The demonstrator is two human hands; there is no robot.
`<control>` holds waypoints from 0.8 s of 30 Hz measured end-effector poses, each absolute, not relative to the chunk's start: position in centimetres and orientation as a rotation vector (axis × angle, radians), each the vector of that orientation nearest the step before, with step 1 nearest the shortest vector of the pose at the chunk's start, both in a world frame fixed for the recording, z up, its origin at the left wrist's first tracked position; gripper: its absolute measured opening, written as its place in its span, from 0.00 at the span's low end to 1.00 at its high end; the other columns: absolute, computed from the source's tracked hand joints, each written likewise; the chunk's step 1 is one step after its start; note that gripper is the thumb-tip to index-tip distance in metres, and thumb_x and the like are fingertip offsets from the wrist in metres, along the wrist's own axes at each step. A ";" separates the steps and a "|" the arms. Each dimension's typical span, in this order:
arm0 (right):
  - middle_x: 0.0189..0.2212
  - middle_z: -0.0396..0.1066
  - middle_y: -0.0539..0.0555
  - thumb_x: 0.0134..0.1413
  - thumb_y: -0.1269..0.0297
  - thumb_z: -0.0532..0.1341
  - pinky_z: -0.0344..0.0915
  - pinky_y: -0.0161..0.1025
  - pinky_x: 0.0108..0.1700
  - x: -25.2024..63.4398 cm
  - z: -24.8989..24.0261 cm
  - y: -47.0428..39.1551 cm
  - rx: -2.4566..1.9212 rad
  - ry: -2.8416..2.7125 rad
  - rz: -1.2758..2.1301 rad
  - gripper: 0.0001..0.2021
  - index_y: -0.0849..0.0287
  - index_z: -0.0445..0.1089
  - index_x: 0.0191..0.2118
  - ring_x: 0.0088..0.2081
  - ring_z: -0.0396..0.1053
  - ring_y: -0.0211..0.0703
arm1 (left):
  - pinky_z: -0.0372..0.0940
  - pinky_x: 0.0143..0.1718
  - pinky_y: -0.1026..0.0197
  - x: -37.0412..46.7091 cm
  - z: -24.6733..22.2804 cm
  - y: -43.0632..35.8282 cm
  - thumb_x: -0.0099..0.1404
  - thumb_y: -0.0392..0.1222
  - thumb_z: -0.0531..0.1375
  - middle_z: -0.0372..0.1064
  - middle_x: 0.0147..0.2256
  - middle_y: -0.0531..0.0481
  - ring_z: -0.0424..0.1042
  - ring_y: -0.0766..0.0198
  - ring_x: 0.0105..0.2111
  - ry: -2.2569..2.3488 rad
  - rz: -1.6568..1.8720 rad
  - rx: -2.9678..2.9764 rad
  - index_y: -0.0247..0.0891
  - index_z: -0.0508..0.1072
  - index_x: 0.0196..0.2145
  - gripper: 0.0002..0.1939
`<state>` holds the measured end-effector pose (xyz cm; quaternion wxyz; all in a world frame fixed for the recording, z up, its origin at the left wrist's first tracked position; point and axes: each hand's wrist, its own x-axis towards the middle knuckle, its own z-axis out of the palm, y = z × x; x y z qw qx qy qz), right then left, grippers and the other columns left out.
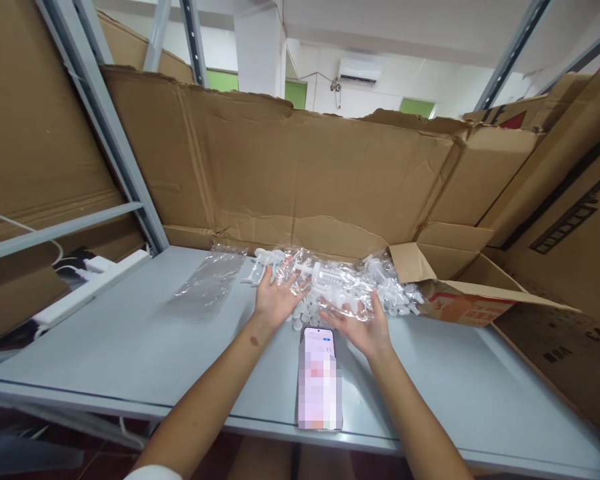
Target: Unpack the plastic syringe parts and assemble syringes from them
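Note:
A clear plastic bag (337,283) with white and see-through plastic parts in it, one a ribbed tube, lies between my hands. My right hand (363,330) holds its right end, thumb at the edge and fingers underneath. My left hand (277,300) is open, palm up with fingers spread, at the bag's left end; whether it bears any weight is unclear. Small round white caps (305,313) are scattered on the grey table (195,353) beneath the bag. White plastic pieces with stems (265,257) lie behind my left hand.
A flat clear bag (213,277) lies to the left. On the right are more bagged white parts (393,287) and an open cardboard box (470,303). A lit phone (320,387) lies in front. A power strip (90,287) runs along the left edge; cardboard (305,167) walls the back.

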<state>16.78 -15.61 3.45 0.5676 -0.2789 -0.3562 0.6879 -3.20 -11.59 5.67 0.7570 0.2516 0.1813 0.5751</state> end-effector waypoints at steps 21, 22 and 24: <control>0.34 0.72 0.44 0.47 0.73 0.55 0.68 0.46 0.41 21.6 5.9 -15.4 -0.755 -0.766 1.628 0.25 0.43 0.61 0.51 0.21 0.66 0.32 | 0.66 0.33 0.61 -6.7 5.6 -10.0 0.51 0.37 0.56 0.62 0.50 0.45 0.72 0.67 0.29 0.967 1.323 1.394 0.40 0.68 0.42 0.18; 0.33 0.72 0.44 0.47 0.73 0.55 0.69 0.46 0.40 21.7 6.0 -15.4 -0.766 -0.777 1.627 0.25 0.44 0.61 0.51 0.21 0.67 0.33 | 0.66 0.34 0.61 -7.0 5.8 -10.0 0.52 0.38 0.56 0.63 0.48 0.45 0.71 0.67 0.29 0.979 1.293 1.424 0.39 0.69 0.42 0.17; 0.31 0.72 0.44 0.45 0.73 0.55 0.69 0.44 0.37 21.7 6.0 -15.5 -0.783 -0.797 1.640 0.25 0.45 0.62 0.51 0.22 0.67 0.34 | 0.65 0.33 0.61 -7.5 6.0 -10.1 0.52 0.40 0.57 0.66 0.45 0.45 0.71 0.66 0.30 0.984 1.255 1.446 0.39 0.69 0.44 0.19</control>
